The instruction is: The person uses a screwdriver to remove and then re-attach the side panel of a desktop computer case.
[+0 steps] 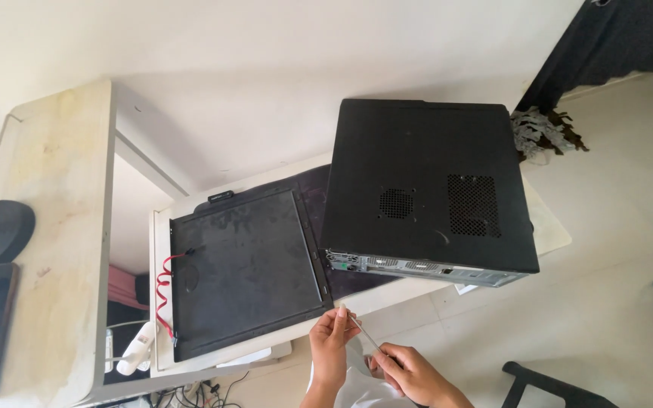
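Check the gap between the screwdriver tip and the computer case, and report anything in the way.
Nothing visible blocks it. Both hands hold the thin screwdriver near the table edge, its tip pinched in the left fingers. The black case lies just beyond, rear ports facing them.

Both hands pinch thin metal tool point(364, 337): left hand point(332, 338) at tip, right hand point(411, 372) at handle, below black computer case point(426, 185).
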